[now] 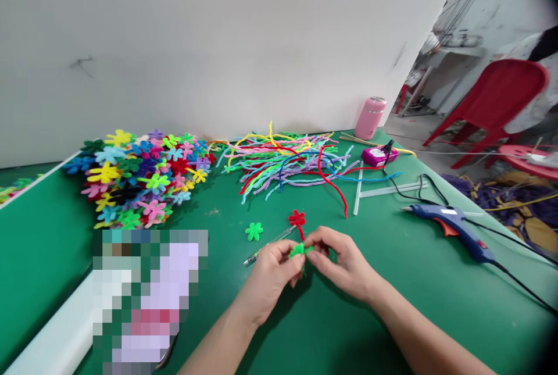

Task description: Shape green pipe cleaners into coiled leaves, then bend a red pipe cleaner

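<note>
Between my two hands is a green pipe-cleaner flower, pinched by my left hand at its left side. The fingertips of my right hand are closed on its right edge. Just beyond my fingers lies a red pipe-cleaner flower with a short red stem pointing down toward them. A finished-looking green flower rests flat on the table to the left. Beside it a clear pen lies at a slant, its near end close to my left hand. My palms and some fingers are hidden.
A heap of coloured flowers is at the left, loose pipe cleaners at the back. A blue glue gun with its cord, glue sticks, a purple box and a pink bottle stand or lie on the right.
</note>
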`<control>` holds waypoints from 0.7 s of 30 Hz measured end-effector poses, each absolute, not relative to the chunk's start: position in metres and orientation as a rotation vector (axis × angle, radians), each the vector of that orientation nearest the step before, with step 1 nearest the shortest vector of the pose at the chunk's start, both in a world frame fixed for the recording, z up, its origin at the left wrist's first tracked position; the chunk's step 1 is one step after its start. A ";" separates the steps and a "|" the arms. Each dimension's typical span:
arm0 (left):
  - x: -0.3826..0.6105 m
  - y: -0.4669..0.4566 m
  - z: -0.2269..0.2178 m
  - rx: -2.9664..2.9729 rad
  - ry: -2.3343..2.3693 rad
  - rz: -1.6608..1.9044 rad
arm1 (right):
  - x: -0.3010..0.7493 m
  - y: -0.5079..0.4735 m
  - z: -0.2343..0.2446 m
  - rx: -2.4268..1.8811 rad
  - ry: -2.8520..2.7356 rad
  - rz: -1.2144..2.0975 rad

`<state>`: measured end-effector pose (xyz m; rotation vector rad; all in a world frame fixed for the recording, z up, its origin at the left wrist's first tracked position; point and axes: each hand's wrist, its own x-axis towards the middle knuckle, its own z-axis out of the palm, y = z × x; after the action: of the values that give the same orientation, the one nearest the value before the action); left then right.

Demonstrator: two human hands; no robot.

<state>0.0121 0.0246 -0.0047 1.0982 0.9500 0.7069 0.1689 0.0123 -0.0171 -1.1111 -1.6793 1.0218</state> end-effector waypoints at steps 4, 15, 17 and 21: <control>0.007 0.023 -0.013 0.815 0.812 0.685 | 0.171 0.011 -0.018 -1.039 -1.890 0.833; 0.005 0.019 -0.010 1.518 1.057 0.713 | 0.163 0.010 -0.016 -1.254 -1.820 0.996; 0.006 0.018 -0.010 1.696 1.089 0.749 | 0.161 0.011 -0.019 -1.270 -1.658 1.202; 0.009 0.017 -0.010 1.794 1.125 0.806 | 0.158 0.015 -0.026 -1.233 -1.450 1.457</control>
<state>0.0086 0.0167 -0.0100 1.7940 1.1250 0.8061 0.1576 0.0145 -0.0260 -1.2335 -1.4503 1.4575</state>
